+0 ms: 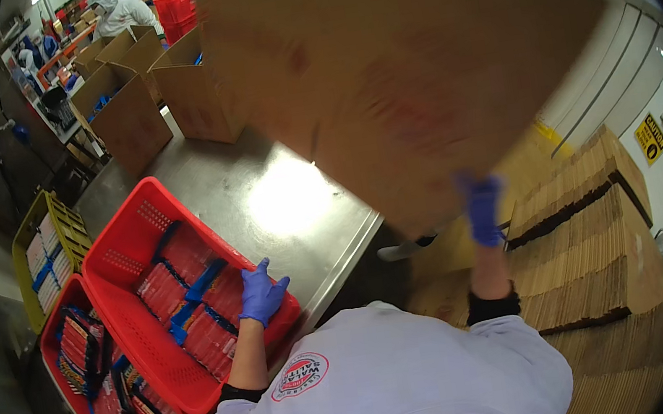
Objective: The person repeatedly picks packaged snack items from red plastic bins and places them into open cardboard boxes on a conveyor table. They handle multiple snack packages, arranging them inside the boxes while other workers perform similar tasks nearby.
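Steel table (pixel 278 189): red crate (pixel 136 260) of packets at near edge, open cardboard boxes (pixel 163 95) at far end

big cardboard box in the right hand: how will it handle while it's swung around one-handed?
Probably light for its size: the right hand alone holds the cardboard box up by its lower edge. It looks stiff, its faces flat with no sag. Held at one edge only, it seems apt to swing or twist; it is motion-blurred. The left hand rests on the red crate.

Glossy steel table (pixel 279 193), matt brown cardboard box (pixel 405 69), perforated red plastic crate (pixel 128 235).
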### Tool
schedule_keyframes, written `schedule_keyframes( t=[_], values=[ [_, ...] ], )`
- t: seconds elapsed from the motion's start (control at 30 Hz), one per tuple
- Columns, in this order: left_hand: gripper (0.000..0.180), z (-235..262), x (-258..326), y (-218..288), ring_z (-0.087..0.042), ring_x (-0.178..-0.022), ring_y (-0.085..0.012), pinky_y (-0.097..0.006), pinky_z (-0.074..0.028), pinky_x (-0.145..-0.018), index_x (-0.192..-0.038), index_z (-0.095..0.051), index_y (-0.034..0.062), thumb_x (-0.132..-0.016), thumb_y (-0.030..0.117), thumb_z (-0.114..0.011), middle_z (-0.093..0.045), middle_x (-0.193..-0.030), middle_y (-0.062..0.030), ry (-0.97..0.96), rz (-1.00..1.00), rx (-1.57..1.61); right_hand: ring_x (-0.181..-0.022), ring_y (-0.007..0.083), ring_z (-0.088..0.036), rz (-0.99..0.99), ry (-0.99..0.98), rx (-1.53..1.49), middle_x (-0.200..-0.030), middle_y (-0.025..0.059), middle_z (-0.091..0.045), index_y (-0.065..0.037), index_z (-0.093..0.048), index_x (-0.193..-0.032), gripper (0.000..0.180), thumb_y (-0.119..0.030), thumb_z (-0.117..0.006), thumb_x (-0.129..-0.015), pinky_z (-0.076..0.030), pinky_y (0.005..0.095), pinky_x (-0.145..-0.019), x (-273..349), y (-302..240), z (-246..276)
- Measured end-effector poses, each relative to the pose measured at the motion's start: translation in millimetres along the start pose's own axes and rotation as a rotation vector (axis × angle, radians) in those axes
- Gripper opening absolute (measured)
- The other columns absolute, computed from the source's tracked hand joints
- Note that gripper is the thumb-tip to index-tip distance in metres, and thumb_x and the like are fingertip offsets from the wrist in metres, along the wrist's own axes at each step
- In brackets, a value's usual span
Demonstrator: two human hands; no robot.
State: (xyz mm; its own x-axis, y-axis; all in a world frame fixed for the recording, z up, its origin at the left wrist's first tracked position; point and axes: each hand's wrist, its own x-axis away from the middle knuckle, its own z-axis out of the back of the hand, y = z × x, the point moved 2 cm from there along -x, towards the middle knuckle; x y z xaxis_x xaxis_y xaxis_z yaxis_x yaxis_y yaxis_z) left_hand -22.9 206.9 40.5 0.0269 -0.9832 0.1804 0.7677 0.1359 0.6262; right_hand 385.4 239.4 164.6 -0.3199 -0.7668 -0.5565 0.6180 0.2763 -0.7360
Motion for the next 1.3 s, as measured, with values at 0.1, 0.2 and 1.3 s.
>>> schedule_keyframes(
  t=[0.1, 0.2, 1.3],
  values=[
    [0.064, 45.7, -8.4, 14.2, -0.042, -0.112, -0.038, -0.037, -0.043, -0.085, -0.126, -0.039, 0.0039, -0.076, 0.035, -0.064, -0.033, -0.13, -0.0245, 0.031, 0.072, 0.209, -0.056, 0.0205, -0.055, 0.214, -0.603, -0.06, -0.067, 0.0114, -0.058, -0.002, -0.059, -0.077, 0.025, -0.026, -0.065, -0.074, -0.043, 0.0326, -0.052, 67.5, -22.8, -115.1],
    [0.055, 83.1, -6.2, 42.3, -0.047, -0.109, -0.0214, -0.028, -0.045, -0.081, -0.13, -0.034, 0.0069, -0.089, 0.041, -0.044, -0.045, -0.124, -0.008, 0.273, -0.137, 0.924, -0.058, 0.03, -0.059, 0.436, -0.736, -0.11, -0.091, 0.0137, -0.062, -0.006, -0.061, -0.07, 0.016, -0.022, -0.066, -0.068, -0.049, 0.0342, -0.054, 156.6, 3.8, -174.1],
    [0.028, 153.4, -67.1, 161.9, -0.061, -0.071, -0.0199, -0.034, -0.047, -0.072, -0.066, -0.065, 0.0077, -0.059, -0.007, -0.043, -0.063, -0.072, -0.0096, 0.85, -0.306, 0.17, -0.063, 0.023, -0.051, 0.957, -0.364, -0.394, -0.057, 0.0029, -0.045, -0.01, -0.048, -0.055, 0.059, -0.062, -0.067, -0.034, -0.039, 0.0413, -0.086, -180.6, -65.9, -179.9]
  ],
)
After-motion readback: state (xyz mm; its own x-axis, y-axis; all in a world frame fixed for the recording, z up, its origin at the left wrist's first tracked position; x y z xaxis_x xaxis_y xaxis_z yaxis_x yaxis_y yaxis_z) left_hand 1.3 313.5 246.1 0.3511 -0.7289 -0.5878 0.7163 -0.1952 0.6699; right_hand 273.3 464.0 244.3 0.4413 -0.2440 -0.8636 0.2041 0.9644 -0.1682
